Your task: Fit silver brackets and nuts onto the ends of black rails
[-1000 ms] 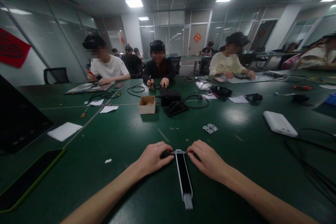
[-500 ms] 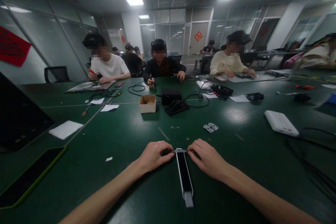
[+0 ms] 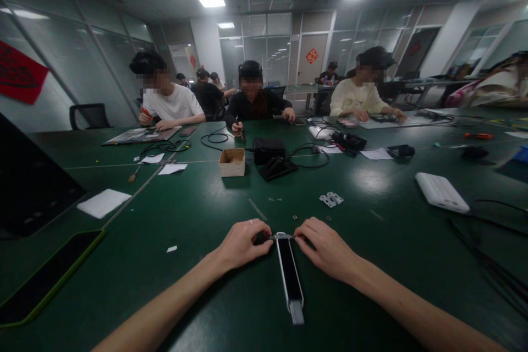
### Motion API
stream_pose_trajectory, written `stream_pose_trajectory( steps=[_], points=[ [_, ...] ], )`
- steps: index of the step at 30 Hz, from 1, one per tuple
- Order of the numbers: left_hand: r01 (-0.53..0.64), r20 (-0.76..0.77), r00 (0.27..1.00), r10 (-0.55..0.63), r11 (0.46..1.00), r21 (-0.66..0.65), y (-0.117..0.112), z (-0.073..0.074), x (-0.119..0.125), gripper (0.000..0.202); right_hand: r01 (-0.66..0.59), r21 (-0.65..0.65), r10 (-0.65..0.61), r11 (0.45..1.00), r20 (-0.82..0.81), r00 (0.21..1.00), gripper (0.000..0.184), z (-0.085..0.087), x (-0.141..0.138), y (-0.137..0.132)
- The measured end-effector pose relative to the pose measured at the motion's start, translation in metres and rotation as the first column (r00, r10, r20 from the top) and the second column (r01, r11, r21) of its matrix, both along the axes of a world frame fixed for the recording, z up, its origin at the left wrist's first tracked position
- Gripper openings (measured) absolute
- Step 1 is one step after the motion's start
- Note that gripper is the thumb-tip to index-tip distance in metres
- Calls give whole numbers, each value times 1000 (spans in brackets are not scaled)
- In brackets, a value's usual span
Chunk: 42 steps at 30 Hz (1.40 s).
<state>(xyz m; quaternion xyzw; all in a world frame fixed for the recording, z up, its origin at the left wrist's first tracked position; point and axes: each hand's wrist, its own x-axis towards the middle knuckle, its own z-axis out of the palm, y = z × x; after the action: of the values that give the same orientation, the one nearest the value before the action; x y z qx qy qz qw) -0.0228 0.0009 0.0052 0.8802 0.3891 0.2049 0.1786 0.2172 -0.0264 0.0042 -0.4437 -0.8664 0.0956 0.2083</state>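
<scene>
A long, narrow device with a black face and a white frame (image 3: 290, 269) lies on the green table, a pale grey tab (image 3: 296, 312) sticking out of its near end. At its far end, thin metal pieces jut out on both sides. My left hand (image 3: 246, 242) pinches the left one (image 3: 273, 237) between thumb and fingers. On the opposite side, my right hand (image 3: 324, 245) has its fingertips closed on the right one. Whether these are two pieces or one rod, I cannot tell. Just beyond lies a small nut-like ring (image 3: 295, 217).
Flat metal plates (image 3: 331, 199) lie beyond my right hand. A small cardboard box (image 3: 231, 164) and a black box (image 3: 269, 151) stand farther back. A green-edged phone (image 3: 49, 280) is at left, a white power bank (image 3: 442, 192) at right. Several people sit across the table.
My hands and the device stay practically still. Across the table, the person in black has shifted a hand slightly.
</scene>
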Motion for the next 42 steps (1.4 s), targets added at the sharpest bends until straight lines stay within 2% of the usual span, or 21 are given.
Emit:
stream_pose_trajectory(
  steps=[19, 29, 36, 42],
  points=[
    [13, 67, 998, -12, 1000, -14, 3, -6, -6, 13, -12, 11, 12, 1000, -8, 1000, 17, -3, 2, 1],
    [8, 43, 999, -9, 1000, 19, 2, -4, -4, 14, -22, 26, 22, 999, 2, 1000, 19, 1, 1, 1],
    [-2, 57, 998, 1, 1000, 27, 1, -2, -4, 12, 0, -27, 1, 1000, 16, 1000, 17, -1, 1, 1],
    [-16, 61, 998, 15, 1000, 20, 0, -3, -3, 9, -21, 10, 21, 1000, -1, 1000, 16, -3, 2, 2]
  ],
)
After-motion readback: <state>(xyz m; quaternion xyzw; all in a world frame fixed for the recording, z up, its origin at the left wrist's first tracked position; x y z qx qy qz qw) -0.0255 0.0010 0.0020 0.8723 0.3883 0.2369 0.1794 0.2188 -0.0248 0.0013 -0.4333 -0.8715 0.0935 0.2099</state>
